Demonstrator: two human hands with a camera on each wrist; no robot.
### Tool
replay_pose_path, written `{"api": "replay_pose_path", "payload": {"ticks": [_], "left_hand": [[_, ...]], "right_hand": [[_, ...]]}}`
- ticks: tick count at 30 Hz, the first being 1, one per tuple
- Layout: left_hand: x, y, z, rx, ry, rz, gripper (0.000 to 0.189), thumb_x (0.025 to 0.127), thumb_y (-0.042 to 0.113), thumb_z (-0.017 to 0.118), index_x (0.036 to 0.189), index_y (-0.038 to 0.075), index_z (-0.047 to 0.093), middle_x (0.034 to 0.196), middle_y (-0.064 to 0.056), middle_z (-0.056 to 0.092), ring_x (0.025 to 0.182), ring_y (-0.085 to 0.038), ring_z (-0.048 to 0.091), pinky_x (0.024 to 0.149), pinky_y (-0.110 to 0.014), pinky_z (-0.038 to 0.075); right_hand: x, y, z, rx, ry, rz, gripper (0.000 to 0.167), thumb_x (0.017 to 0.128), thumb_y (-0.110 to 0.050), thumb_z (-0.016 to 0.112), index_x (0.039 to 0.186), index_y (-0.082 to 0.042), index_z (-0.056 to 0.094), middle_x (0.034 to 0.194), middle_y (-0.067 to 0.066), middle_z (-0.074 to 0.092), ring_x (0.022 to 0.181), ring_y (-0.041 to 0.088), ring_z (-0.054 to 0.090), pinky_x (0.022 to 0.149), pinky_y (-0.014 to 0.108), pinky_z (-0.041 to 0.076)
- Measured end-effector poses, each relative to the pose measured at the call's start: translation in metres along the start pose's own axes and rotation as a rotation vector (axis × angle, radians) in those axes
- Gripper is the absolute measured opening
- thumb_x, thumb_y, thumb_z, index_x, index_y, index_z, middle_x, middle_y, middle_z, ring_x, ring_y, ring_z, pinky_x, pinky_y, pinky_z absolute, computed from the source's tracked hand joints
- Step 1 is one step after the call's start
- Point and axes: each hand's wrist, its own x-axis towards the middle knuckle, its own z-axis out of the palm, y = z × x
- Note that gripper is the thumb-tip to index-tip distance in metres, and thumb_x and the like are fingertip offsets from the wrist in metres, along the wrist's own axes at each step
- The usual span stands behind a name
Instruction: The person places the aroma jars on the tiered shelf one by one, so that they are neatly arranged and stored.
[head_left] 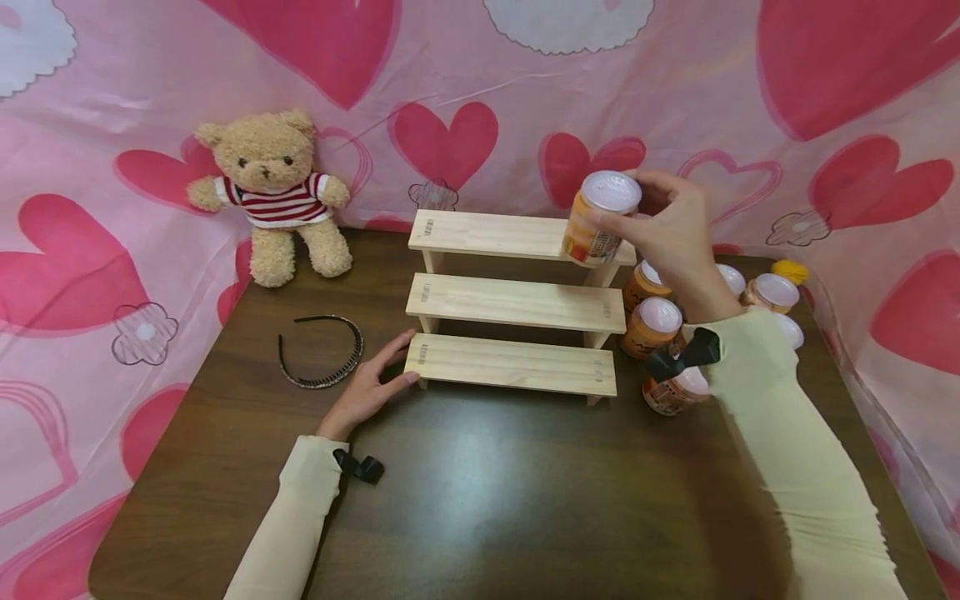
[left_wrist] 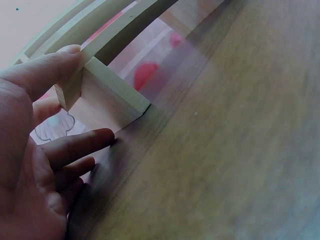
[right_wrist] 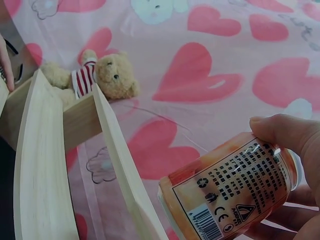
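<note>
A three-step wooden display shelf (head_left: 510,362) stands on the table. At the left end of its lowest step, my left hand (head_left: 369,392) holds the board between thumb and index finger, the other fingers loose by the side panel (left_wrist: 107,97). My right hand (head_left: 671,229) grips an orange jar (head_left: 591,229) with a pale lid near its top. The jar is at the right end of the top step, overlapping it in the head view. Its printed label and barcode (right_wrist: 206,222) show in the right wrist view, where it is tilted near the top board (right_wrist: 122,165).
More orange jars (head_left: 652,327) with pale lids stand right of the shelf, partly behind my right arm. A yellow item (head_left: 790,271) lies behind them. A black headband (head_left: 358,342) lies at left; a teddy bear (head_left: 273,187) sits behind it against the heart-print cloth (head_left: 465,75).
</note>
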Motion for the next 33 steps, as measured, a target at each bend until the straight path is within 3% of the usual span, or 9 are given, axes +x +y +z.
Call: {"api": "replay_pose_path", "payload": {"ticks": [8, 15, 24, 33], "left_hand": [[0.0, 0.004, 0.002, 0.012, -0.006, -0.009, 0.069, 0.097, 0.014, 0.066, 0.158, 0.015, 0.033, 0.162, -0.012, 0.036, 0.142, -0.036, 0.046, 0.115, -0.061, 0.028], [0.0, 0.001, 0.002, 0.015, -0.001, -0.016, 0.069, 0.096, 0.008, 0.065, 0.157, 0.008, 0.032, 0.162, -0.017, 0.034, 0.142, -0.041, 0.044, 0.114, -0.062, 0.028], [-0.002, 0.001, 0.0, 0.004, 0.0, -0.01, 0.07, 0.096, 0.016, 0.068, 0.157, 0.02, 0.034, 0.162, -0.007, 0.037, 0.142, -0.032, 0.047, 0.114, -0.06, 0.029], [0.001, 0.001, 0.001, 0.004, -0.004, -0.02, 0.07, 0.096, 0.02, 0.068, 0.158, 0.023, 0.034, 0.162, -0.007, 0.037, 0.142, -0.033, 0.047, 0.115, -0.061, 0.027]], "right_hand": [[0.01, -0.002, 0.026, -0.085, -0.031, -0.009, 0.049, 0.073, -0.018, 0.09, 0.117, -0.006, 0.072, 0.097, -0.009, 0.071, 0.091, 0.009, 0.063, 0.081, 0.019, 0.048], [0.017, -0.004, 0.05, -0.134, -0.073, -0.005, 0.053, 0.076, -0.025, 0.088, 0.121, -0.007, 0.07, 0.108, 0.001, 0.07, 0.092, 0.011, 0.059, 0.081, 0.02, 0.047], [0.027, -0.006, 0.079, -0.243, -0.086, 0.069, 0.062, 0.075, -0.037, 0.088, 0.128, -0.013, 0.067, 0.123, 0.007, 0.069, 0.101, 0.013, 0.06, 0.089, 0.024, 0.05], [0.034, -0.002, 0.099, -0.276, -0.101, 0.096, 0.063, 0.076, -0.038, 0.087, 0.13, -0.013, 0.066, 0.125, 0.005, 0.069, 0.106, 0.013, 0.062, 0.094, 0.029, 0.052]]}}
